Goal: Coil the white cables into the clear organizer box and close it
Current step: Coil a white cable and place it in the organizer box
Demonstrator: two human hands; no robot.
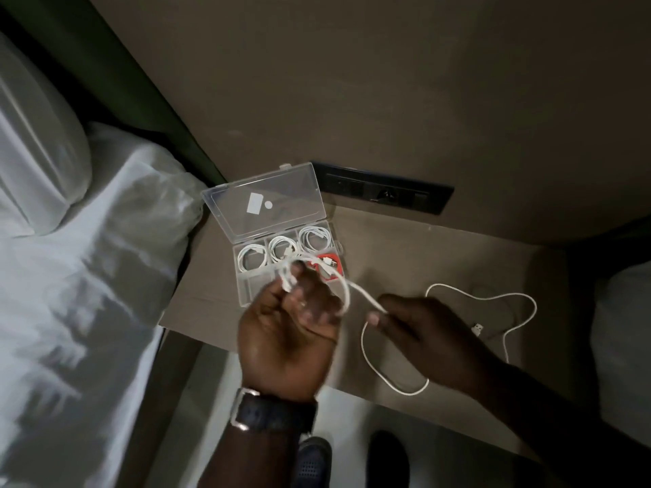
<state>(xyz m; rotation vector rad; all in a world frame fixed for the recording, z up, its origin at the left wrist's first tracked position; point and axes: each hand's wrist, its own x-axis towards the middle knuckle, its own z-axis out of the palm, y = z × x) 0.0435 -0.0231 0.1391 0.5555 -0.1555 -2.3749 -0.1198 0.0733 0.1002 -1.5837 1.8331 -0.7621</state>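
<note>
The clear organizer box (pixel 243 272) stands open on the bedside table, its lid (pixel 267 202) tilted back toward the wall. Three back compartments each hold a coiled white cable (pixel 250 259); a red cable (pixel 329 264) lies in a front compartment. My left hand (pixel 289 322) hovers over the box front, shut on one end of a white cable (pixel 394 382) with a loop started. My right hand (pixel 415 325) pinches the same cable a little further along. The rest trails over the table to a USB plug (pixel 478 328).
The beige bedside table (pixel 440 255) has a black socket panel (pixel 384 191) on the wall behind it. A bed with white sheets (pixel 77 276) lies left, another white cushion (pixel 623 332) right. Shoes (pixel 313 459) show on the floor below.
</note>
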